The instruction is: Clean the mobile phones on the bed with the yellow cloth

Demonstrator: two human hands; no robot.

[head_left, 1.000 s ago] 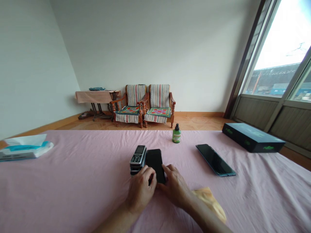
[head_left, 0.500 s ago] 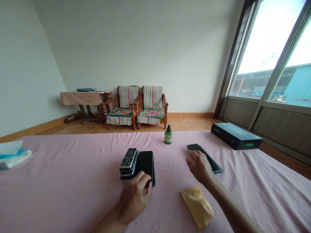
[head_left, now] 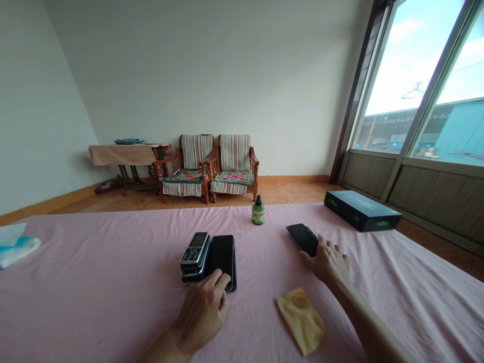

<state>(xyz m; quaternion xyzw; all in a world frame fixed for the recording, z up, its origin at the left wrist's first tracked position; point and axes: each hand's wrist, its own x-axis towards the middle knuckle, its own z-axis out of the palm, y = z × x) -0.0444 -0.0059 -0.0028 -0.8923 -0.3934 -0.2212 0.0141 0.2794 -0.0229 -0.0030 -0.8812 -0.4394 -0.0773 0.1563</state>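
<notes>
My left hand has its fingers curled over the lower end of a black smartphone lying flat. I see nothing inside those fingers. Left of that smartphone is a stack of keypad phones, the top one silver and black with its keys up. Over on the right, my right hand spreads across the lower part of another dark smartphone, its thumb by the near side and its fingers beyond the far side. A folded yellow cloth lies between my forearms.
Pink sheet covers the surface. A green bottle with a black cap stands towards the back. A black box sits at back right, a tissue pack at far left. Beyond are two wooden chairs and a cloth-covered table.
My right hand has moved to the right across its smartphone, fingers now past the far side. My left hand has drawn back slightly. The view has shifted a little.
</notes>
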